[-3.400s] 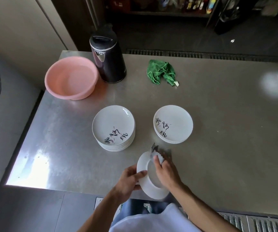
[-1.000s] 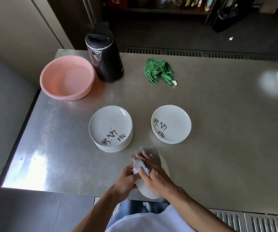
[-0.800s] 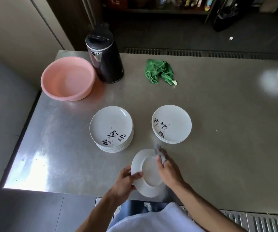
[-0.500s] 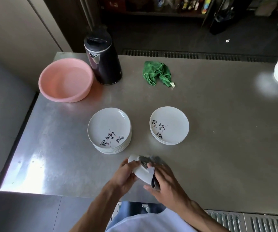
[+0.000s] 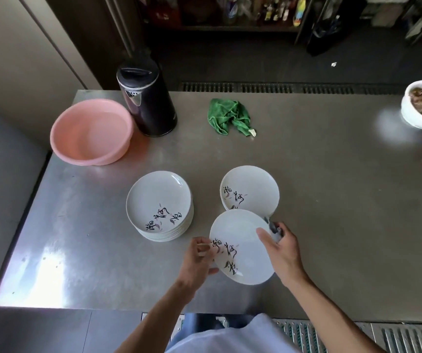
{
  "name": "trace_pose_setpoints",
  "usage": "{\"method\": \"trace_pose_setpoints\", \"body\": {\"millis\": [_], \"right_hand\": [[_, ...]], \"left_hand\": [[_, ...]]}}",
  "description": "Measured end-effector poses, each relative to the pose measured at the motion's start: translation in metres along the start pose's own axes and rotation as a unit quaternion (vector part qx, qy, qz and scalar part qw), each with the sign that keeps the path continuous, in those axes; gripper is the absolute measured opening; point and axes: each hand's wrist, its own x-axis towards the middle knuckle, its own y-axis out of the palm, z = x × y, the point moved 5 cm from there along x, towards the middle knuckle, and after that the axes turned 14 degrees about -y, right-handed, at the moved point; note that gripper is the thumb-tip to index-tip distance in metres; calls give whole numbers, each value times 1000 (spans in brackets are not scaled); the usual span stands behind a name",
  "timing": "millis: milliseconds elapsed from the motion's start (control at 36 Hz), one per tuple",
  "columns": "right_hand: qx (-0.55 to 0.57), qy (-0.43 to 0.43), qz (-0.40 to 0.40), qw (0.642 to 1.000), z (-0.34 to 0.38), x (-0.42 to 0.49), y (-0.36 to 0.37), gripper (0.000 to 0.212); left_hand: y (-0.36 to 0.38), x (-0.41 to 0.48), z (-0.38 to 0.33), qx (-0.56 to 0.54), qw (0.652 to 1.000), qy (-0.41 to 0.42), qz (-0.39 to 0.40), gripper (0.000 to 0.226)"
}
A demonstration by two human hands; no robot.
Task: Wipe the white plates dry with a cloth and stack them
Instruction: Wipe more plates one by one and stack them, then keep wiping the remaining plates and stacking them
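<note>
Plate (image 5: pixel 237 230), white with black brush writing near its rim, is held face up and slightly tilted in both hands above the near part of the steel table (image 5: pixel 332 200). The left hand (image 5: pixel 195 263) pinches its left rim, fingers curled at the edge and thumb below. The right hand (image 5: pixel 283 253) grips the right rim, thumb laid on the upper face and fingers curled under, with a grey cloth (image 5: pixel 274 228) bunched between those fingers and the plate's edge. The plate's far edge overlaps, in this view, the near edge of the lower stack (image 5: pixel 251 189) of like plates; whether they touch cannot be told. The taller stack (image 5: pixel 157 202) stands just left of it, apart from the held plate. Farther back, a pink basin (image 5: pixel 91 131) sits at the table's left corner beside a black kettle (image 5: pixel 147 98), a crumpled green cloth (image 5: pixel 229 117) lies near the far edge, and a white bowl (image 5: pixel 418 115) holding something brown stands at the far right
</note>
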Motion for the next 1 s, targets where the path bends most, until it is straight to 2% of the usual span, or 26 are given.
{"method": "trace_pose_setpoints", "body": {"millis": [111,194,333,417,556,806,1000], "right_hand": [[28,29,-29,999,-1,7,-11,22],[30,36,-47,998,-4,12,-18,24],[-15,23,-80,996,-7,16,-28,11],[-35,9,-94,995,-9,15,-34,26],[-62,3,-60,996,-7,7,-33,50],[-83,-61,15,995,0,10,-25,47],[-95,-102,64,988,5,11,-19,60]], "left_hand": [[12,1,-1,36,999,-3,35,28],[20,4,-7,37,999,6,28,17],[27,15,-37,39,997,53,-50,22],[35,22,-63,59,989,85,-105,25],[48,42,-97,45,984,93,-147,34],[59,75,-110,14,987,43,-156,43],[63,83,-115,63,981,36,-177,47]]}}
